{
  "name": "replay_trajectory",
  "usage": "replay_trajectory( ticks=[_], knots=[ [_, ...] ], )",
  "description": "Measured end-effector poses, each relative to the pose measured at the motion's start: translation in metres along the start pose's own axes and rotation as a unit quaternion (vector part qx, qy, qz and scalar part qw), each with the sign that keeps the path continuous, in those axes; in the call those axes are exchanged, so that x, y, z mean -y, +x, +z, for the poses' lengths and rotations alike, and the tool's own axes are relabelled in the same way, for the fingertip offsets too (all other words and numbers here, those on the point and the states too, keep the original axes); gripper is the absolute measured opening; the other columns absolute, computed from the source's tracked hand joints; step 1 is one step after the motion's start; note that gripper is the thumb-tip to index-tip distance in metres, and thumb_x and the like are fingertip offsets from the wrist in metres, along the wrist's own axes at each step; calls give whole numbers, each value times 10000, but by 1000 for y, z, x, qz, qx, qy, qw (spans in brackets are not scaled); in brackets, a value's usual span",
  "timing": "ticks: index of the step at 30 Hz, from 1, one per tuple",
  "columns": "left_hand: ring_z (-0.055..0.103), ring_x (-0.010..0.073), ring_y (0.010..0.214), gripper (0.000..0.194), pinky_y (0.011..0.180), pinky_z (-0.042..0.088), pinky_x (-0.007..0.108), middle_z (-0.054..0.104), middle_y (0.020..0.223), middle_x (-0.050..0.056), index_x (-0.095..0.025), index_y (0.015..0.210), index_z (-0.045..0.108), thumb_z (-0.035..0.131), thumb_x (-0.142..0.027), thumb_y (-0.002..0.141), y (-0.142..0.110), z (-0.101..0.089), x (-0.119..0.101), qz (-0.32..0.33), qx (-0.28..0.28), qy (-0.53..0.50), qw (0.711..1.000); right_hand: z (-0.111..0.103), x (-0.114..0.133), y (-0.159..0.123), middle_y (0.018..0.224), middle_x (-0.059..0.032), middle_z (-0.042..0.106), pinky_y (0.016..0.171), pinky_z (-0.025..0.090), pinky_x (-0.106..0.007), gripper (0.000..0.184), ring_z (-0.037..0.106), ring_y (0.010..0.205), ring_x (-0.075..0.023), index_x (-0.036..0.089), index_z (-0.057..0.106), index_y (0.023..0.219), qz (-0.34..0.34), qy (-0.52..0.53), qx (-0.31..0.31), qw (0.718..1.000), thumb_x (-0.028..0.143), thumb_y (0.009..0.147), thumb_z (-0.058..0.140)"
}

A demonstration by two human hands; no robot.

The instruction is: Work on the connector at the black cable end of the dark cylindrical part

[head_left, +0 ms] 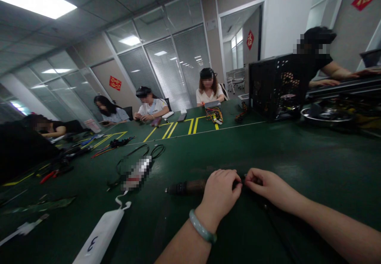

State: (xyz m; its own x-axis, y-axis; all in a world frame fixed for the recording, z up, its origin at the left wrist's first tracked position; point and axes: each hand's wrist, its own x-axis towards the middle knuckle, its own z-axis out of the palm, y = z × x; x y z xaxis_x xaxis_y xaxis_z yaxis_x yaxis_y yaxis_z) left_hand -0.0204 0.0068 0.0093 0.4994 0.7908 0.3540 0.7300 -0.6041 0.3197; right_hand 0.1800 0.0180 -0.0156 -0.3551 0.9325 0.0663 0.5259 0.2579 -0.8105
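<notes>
A dark, cylindrical electric screwdriver (193, 187) lies on the green table, its narrow tip pointing left. My left hand (222, 188), with a pale green bangle at the wrist, is closed over the tool's rear part, and its fingers hide that end. Close by on the right, my right hand (264, 184) has thumb and fingers pinched together, almost touching the left fingertips. Something small and dark shows between the two hands, too hidden to name. Below the right hand a dark cable (272, 218) runs toward the near edge.
A white power strip (99, 232) marked 3 lies left, beside a blurred pouch-like item (137, 173) and black cable loops. Red-handled pliers (49, 176) and wires lie farther left. An open computer case (275, 85) and metal dish (326, 115) stand right. Several people sit around the table.
</notes>
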Motion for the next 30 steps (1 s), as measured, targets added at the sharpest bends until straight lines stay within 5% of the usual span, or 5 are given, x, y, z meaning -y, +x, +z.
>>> replay_trajectory(
  ticks=[30],
  knots=[
    [583, 195, 1053, 100, 1022, 388, 426, 643, 1112, -6, -240, 983, 569, 589, -213, 889, 0, -3, -1, 7, 20, 19, 1000, 0, 1, -1, 760, 18, 644, 595, 425, -223, 138, 583, 685, -145, 205, 628, 856, 0, 5, 6, 1000, 329, 884, 573]
  ],
)
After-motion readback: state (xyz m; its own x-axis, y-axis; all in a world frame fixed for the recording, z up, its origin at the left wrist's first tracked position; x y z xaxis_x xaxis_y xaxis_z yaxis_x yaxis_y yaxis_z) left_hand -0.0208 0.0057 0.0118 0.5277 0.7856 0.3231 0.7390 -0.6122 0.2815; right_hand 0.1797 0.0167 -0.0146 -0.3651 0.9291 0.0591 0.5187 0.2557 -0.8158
